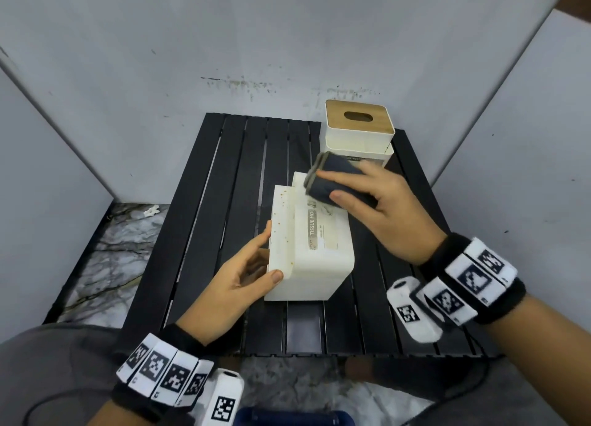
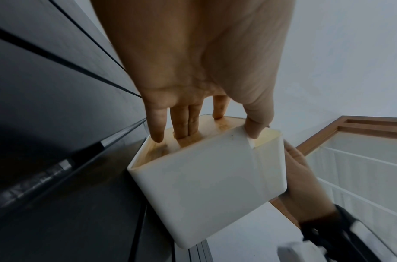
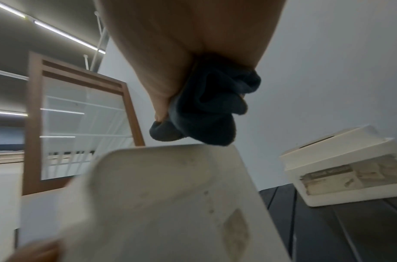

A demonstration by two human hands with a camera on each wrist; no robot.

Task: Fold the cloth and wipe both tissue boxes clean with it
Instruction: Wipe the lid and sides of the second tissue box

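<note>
Near tissue box (image 1: pixel 315 256): white, brown specks, held by left hand (image 1: pixel 238 280); fingers inside. Right hand (image 1: pixel 380 206) clamps folded dark cloth (image 1: pixel 332 178) at box's far end.

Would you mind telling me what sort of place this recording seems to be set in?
Probably a staged recording booth rather than a home: plain grey partition panels enclose a small black slatted table on a marble-patterned floor, and ceiling strip lights suggest a larger hall.

Two tissue boxes and a folded cloth on a black slatted table.
Near white tissue box (image 1: pixel 311 256) is lying on its side, speckled brown; folded dark cloth (image 1: pixel 332 182) is hovering over its far end; wood-lidded tissue box (image 1: pixel 358 131) is standing upright behind.
</note>
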